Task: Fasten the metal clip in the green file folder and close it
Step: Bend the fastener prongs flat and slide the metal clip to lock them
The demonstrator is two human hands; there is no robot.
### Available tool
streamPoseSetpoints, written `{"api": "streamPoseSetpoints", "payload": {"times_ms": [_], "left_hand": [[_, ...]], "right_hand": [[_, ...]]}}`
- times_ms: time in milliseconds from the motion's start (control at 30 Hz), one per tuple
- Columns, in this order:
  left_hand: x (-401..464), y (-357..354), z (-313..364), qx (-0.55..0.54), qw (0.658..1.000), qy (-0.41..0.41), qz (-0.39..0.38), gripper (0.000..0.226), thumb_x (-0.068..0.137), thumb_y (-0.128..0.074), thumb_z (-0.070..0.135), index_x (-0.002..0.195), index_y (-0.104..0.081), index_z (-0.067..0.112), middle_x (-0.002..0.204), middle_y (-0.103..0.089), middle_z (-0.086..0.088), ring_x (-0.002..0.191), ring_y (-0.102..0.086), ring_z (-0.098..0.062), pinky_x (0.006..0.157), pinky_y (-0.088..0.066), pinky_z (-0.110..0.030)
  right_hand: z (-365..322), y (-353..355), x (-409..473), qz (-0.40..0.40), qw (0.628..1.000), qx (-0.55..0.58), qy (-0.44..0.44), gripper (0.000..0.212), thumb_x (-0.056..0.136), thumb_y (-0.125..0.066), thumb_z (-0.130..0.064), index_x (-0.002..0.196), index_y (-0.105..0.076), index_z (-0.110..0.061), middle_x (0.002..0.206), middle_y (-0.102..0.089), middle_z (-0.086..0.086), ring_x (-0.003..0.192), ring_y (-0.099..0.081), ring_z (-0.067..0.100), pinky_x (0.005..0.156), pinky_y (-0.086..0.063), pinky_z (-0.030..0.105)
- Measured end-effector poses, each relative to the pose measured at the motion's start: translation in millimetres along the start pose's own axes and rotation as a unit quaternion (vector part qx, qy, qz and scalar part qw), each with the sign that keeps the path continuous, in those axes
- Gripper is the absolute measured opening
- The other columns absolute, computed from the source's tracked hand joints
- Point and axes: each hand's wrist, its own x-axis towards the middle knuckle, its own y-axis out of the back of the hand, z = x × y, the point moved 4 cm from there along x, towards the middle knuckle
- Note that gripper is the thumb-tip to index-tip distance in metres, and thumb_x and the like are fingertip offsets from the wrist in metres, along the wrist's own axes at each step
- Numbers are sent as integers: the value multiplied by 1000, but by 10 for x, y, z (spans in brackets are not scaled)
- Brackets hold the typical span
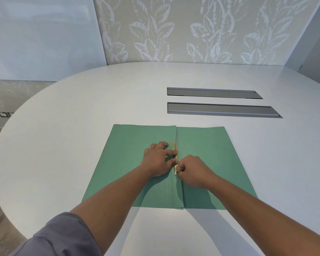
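Observation:
A green file folder (211, 154) lies open and flat on the white table, spine running away from me. Along the spine sits a gold metal clip (175, 145). My left hand (158, 160) rests on the left cover with its fingertips pressing on the middle of the clip. My right hand (192, 169) is curled just right of the spine, thumb and fingers pinching the near end of the clip. The near part of the clip is hidden under my fingers.
The white table (81, 126) has a rounded far-left edge. Two long grey recessed slots (220, 109) lie in the tabletop beyond the folder, to the right. A patterned wall stands behind the table.

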Motion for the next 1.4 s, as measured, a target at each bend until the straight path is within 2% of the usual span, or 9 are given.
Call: {"api": "streamPoseSetpoints", "payload": {"times_ms": [100,200,300,500,600,667,833,1033,1400], "left_hand": [[-5,4,7,1,1000,1,3,44,94,-53,62,135,-59,49,153,-40,9,141,-33,-22,115,-24,-45],[-6,11,11,3,1000,0,4,43,95,-53,59,135,-60,48,154,-40,8,141,-32,-23,114,-24,-45],[-4,13,5,0,1000,-3,4,43,95,-53,58,135,-60,47,154,-40,8,141,-33,-23,115,-24,-45],[4,1,-14,-2,1000,-2,6,44,93,-54,62,135,-60,49,153,-40,9,141,-33,-23,114,-24,-45],[-1,-5,-9,1,1000,-4,2,44,94,-53,62,136,-59,49,154,-39,9,142,-32,-22,114,-24,-45],[0,2,-1,1,1000,-3,1,45,93,-53,63,135,-59,49,154,-39,9,142,-32,-22,114,-23,-45],[-3,15,8,4,1000,-2,-1,46,93,-53,64,136,-59,49,155,-39,9,142,-32,-23,114,-24,-46],[-2,22,8,9,1000,0,-6,46,93,-53,65,136,-59,50,154,-39,9,142,-32,-23,113,-24,-45],[-21,34,29,16,1000,-3,-10,46,95,-50,63,138,-56,49,156,-38,8,143,-31,-24,114,-25,-47]], "right_hand": [[6,-42,-17,21,998,58,-27,21,82,-56,-3,64,-67,-4,60,-60,9,51,-44,17,48,-36,26],[-33,-110,-19,37,998,49,-18,21,80,-53,-3,63,-61,3,68,-66,20,52,-45,22,52,-44,36],[-80,-183,-37,44,999,-23,-5,27,86,-50,-6,60,-54,-7,57,-53,9,52,-44,25,57,-50,44],[-60,-227,-92,45,997,-64,4,24,92,-53,-14,71,-62,-8,69,-62,9,64,-59,31,56,-45,35],[11,-178,-73,59,998,24,-17,6,88,-64,-15,89,-65,-10,86,-69,4,80,-64,28,67,-50,35],[80,-171,-69,58,991,107,-51,16,84,-69,-13,97,-60,-13,95,-67,2,81,-63,24,65,-48,33],[164,-224,-32,16,979,182,-94,27,82,-70,-12,99,-51,-22,85,-65,5,63,-56,19,55,-44,33],[186,-210,-10,-30,967,225,-117,30,82,-60,-3,103,-48,-20,82,-61,12,59,-48,18,47,-36,29],[149,-216,-24,-66,977,177,-95,35,81,-64,-5,110,-48,-16,86,-61,8,66,-55,16,53,-42,29]]}}
